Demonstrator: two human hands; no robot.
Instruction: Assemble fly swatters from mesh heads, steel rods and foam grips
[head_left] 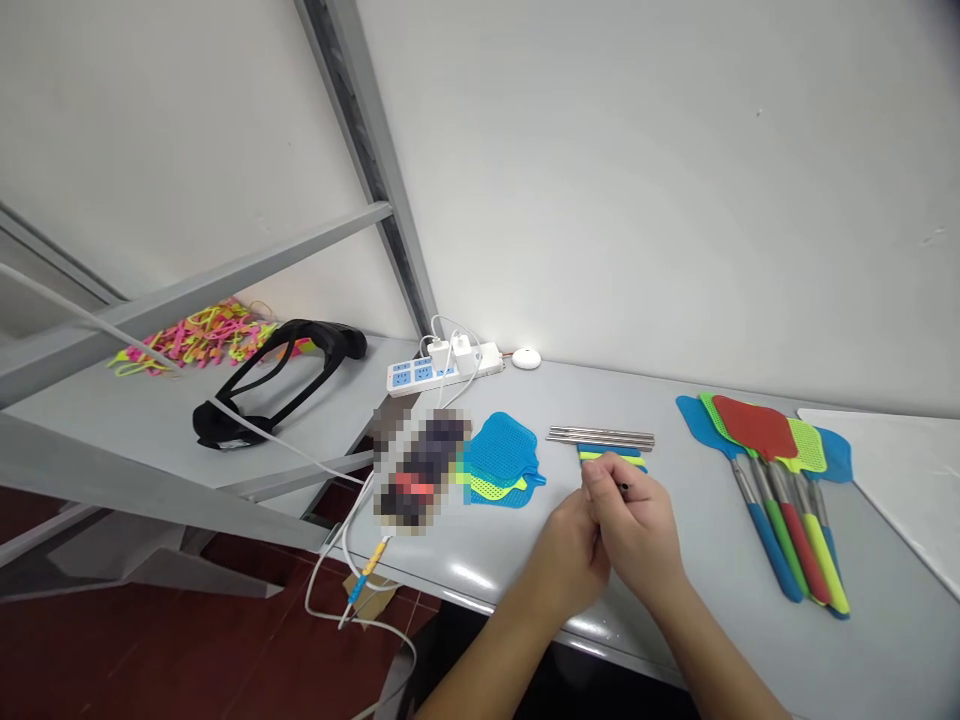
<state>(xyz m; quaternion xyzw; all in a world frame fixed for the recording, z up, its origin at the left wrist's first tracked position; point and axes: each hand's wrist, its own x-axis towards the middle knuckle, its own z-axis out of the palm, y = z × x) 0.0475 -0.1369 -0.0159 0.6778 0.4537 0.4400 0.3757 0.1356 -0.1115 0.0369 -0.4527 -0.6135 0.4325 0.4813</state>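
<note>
My left hand (571,550) and my right hand (634,515) are pressed together over the front of the table, both closed. From my right fist pokes the dark end of a thin rod (623,487); the rest of it is hidden in the fingers. What my left hand grips, I cannot make out. Just beyond the hands lie blue and yellow handle grips (611,455), partly covered by my fingers. Several thin metal rods (600,437) lie side by side behind them. To the left is a stack of blue and yellow fly swatter heads (504,450).
Several whole fly swatters (780,500) lie fanned out at the right, beside a white sheet (900,480). At the left are a blurred-out phone-like object (424,470), a power strip (442,370), white cables, a black headset frame (277,380) and a colourful heap (202,335).
</note>
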